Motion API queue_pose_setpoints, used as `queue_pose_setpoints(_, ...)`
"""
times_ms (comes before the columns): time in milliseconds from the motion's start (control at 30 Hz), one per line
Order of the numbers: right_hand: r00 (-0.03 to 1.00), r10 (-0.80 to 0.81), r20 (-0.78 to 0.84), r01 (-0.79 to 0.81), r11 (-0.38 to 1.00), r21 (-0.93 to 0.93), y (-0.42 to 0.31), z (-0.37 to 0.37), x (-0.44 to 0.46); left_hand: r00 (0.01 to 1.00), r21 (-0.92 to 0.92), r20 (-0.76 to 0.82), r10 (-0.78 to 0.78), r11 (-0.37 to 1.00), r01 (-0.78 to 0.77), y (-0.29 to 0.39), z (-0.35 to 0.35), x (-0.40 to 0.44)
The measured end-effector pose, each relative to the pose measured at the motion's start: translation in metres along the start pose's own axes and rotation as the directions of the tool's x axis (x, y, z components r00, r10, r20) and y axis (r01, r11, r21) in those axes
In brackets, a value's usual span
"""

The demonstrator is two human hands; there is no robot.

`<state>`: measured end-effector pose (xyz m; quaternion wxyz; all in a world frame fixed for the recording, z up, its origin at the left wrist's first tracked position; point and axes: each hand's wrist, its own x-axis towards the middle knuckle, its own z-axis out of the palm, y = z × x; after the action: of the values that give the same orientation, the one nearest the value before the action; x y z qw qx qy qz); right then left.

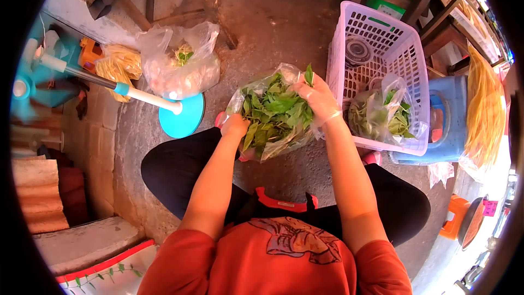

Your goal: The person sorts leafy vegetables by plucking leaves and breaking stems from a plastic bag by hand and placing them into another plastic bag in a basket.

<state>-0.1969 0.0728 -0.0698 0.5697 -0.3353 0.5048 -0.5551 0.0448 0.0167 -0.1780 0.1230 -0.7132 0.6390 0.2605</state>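
Note:
A clear plastic bag (236, 102) full of green leaf sprigs (275, 106) is in front of me, between my knees. At the bag's left side, my left hand (236, 125) is closed on its edge, the fingertips partly hidden against the leaves. Over the right rim, my right hand (318, 98) is closed around a small leafy sprig (309, 75) that pokes up between thumb and fingers. This hand seems to wear a thin clear glove.
To the right stands a pale purple basket (382, 145) holding another bag of leaves (390, 112). A blue container (447, 104) is beside it. At left are a fan with a round turquoise base (183, 120), a plastic bag (183, 68) and wooden legs (210, 0).

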Motion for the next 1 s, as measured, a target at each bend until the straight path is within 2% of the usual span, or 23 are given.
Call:
queue_pose_setpoints(67, 0.999, -0.032, 0.003, 0.032, 0.997, -0.071, 0.007, -0.001, 0.004, 0.998, 0.014, -0.017, -0.062, 0.998, 0.062, 0.004, 0.002, -0.004)
queue_pose_setpoints(200, 0.995, -0.009, -0.102, -0.006, 0.989, -0.15, 0.021, -0.007, 0.008, 0.992, -0.086, -0.111, 0.059, 0.994, -0.068, 0.006, -0.005, 0.009)
queue_pose_setpoints(233, 0.996, -0.011, -0.086, -0.004, 0.986, -0.164, 0.016, -0.008, 0.006, 0.982, -0.168, -0.063, 0.18, 0.968, -0.188, 0.017, -0.035, -0.012)
queue_pose_setpoints(267, 0.998, -0.013, -0.069, 0.001, 0.984, -0.177, 0.005, -0.008, 0.002, 0.946, -0.223, -0.087, 0.312, 0.919, -0.324, 0.019, -0.049, -0.015)
queue_pose_setpoints(300, 0.999, -0.016, -0.052, 0.006, 0.982, -0.188, -0.001, -0.007, 0.0, 0.917, -0.246, -0.116, 0.382, 0.883, -0.399, 0.026, -0.069, -0.031)
queue_pose_setpoints(333, 0.999, -0.022, -0.029, 0.016, 0.981, -0.193, -0.002, -0.008, 0.0, 0.906, -0.338, -0.077, 0.416, 0.844, -0.416, 0.033, -0.091, -0.051)
queue_pose_setpoints(400, 0.999, -0.035, 0.019, 0.038, 0.978, -0.204, -0.005, -0.007, 0.001, 0.884, -0.518, -0.031, 0.466, 0.749, -0.413, 0.041, -0.12, -0.083)
queue_pose_setpoints(500, 0.975, -0.218, 0.052, 0.224, 0.957, -0.185, -0.014, 0.008, -0.006, 0.85, -0.748, -0.108, 0.516, 0.521, -0.411, 0.049, -0.125, -0.105)
queue_pose_setpoints(600, 0.936, -0.239, 0.259, 0.316, 0.894, -0.317, -0.032, 0.018, -0.016, 0.806, -0.717, 0.084, 0.585, 0.598, -0.359, 0.048, -0.13, -0.103)
queue_pose_setpoints(633, 0.801, -0.464, 0.378, 0.594, 0.69, -0.413, -0.025, 0.017, -0.011, 0.806, -0.736, 0.048, 0.59, 0.566, -0.371, 0.051, -0.129, -0.107)
queue_pose_setpoints(733, 0.774, -0.435, 0.461, 0.631, 0.462, -0.623, -0.032, 0.022, -0.023, 0.799, -0.791, 0.049, 0.599, 0.512, -0.336, 0.052, -0.131, -0.111)
queue_pose_setpoints(867, 0.811, -0.432, 0.395, 0.583, 0.545, -0.602, -0.017, 0.026, -0.015, 0.784, -0.869, 0.065, 0.618, 0.421, -0.259, 0.046, -0.135, -0.106)
queue_pose_setpoints(967, 0.745, -0.595, 0.303, 0.634, 0.49, -0.597, -0.009, 0.031, -0.011, 0.759, -0.93, 0.088, 0.645, 0.327, -0.17, 0.045, -0.133, -0.101)
queue_pose_setpoints(1000, 0.849, -0.503, 0.162, 0.509, 0.694, -0.51, -0.009, 0.029, -0.01, 0.746, -0.944, 0.091, 0.659, 0.295, -0.145, 0.046, -0.132, -0.1)
